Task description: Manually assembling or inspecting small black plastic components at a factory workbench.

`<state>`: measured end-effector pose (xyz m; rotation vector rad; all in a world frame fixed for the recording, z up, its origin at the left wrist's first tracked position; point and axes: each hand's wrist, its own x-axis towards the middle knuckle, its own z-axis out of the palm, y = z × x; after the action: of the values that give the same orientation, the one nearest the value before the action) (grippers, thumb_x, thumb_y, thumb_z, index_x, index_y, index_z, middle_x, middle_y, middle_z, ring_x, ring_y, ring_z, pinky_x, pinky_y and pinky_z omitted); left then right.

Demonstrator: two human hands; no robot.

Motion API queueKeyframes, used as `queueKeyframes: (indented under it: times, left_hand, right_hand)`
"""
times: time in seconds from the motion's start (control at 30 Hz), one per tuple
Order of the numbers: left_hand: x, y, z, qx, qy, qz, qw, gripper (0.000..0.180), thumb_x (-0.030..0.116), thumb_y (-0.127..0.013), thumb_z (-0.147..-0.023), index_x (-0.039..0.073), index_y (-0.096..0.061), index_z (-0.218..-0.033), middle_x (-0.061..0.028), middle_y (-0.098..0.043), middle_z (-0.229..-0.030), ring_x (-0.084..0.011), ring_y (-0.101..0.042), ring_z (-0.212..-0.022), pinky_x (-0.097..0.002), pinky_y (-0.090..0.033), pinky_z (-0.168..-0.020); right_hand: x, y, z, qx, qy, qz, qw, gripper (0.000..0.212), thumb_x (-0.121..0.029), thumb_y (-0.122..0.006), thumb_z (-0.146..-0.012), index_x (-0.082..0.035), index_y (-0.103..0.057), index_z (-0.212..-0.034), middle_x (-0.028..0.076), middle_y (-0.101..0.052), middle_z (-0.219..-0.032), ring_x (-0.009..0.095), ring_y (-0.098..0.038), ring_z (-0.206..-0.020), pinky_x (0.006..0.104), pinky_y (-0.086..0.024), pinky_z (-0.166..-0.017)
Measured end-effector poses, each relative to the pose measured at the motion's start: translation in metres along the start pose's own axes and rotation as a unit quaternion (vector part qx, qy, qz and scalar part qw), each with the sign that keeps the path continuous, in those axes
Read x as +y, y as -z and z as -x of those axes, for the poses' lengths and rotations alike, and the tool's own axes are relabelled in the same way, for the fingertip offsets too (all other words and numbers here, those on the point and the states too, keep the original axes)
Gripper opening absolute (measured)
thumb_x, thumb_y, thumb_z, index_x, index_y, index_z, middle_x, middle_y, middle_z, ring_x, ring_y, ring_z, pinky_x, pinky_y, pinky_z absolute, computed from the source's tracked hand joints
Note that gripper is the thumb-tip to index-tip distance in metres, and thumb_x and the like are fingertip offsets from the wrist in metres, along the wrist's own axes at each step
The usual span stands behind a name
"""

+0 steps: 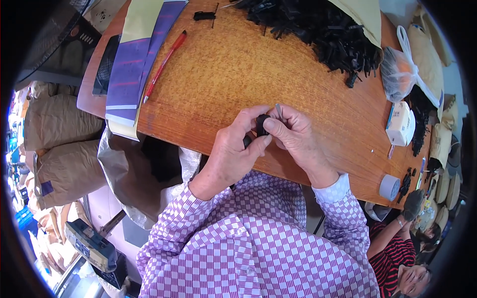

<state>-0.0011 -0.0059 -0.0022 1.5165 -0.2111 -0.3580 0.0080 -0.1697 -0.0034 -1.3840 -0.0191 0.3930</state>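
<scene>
My left hand (232, 136) is closed in a pinch on a small black plastic part (261, 125), held over the table's near edge. Against that part presses the thumb of my right hand (297, 136). A thin grey strip, perhaps a blade (278, 111), sticks up from between the right hand's fingers. Its lower end is hidden. At the far side of the wooden table (218, 84) lies a large heap of similar black parts (318, 35). One black part (204, 16) rests alone at the far left.
A red pen (165, 67) lies beside purple and yellow paper sheets (128, 74). To the right are a tissue pack (400, 124), a tape roll (389, 187) and a clear bag (399, 74). An open sack (134, 179) stands below left. A co-worker in stripes (397, 248) sits at right.
</scene>
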Motion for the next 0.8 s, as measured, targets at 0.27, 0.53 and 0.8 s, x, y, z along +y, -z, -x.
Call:
queueKeyframes:
  times: [0.27,0.53,0.8]
  left_hand:
    - [0.001,0.019,0.002,0.027,-0.015,0.050,0.998,0.041,-0.009,-0.053,-0.088,0.002,-0.040,-0.125,-0.0047,-0.055,-0.091,-0.0099,-0.058,-0.072,-0.0219,-0.049,-0.064]
    - [-0.001,0.038,0.005,0.089,-0.063,-0.016,0.994,0.033,-0.009,-0.056,-0.086,0.004,-0.043,-0.113,-0.0043,-0.051,-0.085,-0.0097,-0.054,-0.072,-0.0229,-0.045,-0.063]
    - [0.004,0.052,0.019,0.228,-0.092,-0.143,0.959,0.029,-0.008,-0.058,-0.080,0.003,-0.048,-0.105,-0.0190,-0.056,-0.083,-0.0366,-0.061,-0.076,-0.0372,-0.049,-0.064]
  right_hand:
    - [-0.021,-0.022,0.000,-0.022,-0.043,0.128,0.991,0.024,-0.026,-0.047,-0.100,-0.004,-0.056,-0.098,-0.004,-0.051,-0.076,0.003,-0.043,-0.062,0.0174,-0.035,-0.054]
    - [-0.031,-0.045,-0.018,-0.059,0.000,0.308,0.949,0.015,-0.015,-0.047,-0.098,-0.002,-0.054,-0.101,0.012,-0.060,-0.077,0.019,-0.059,-0.068,0.0303,-0.045,-0.061]
    - [-0.007,-0.072,-0.036,-0.079,0.042,0.275,0.957,0.017,-0.016,-0.046,-0.100,-0.001,-0.053,-0.106,0.006,-0.055,-0.086,0.011,-0.053,-0.081,0.0262,-0.044,-0.072]
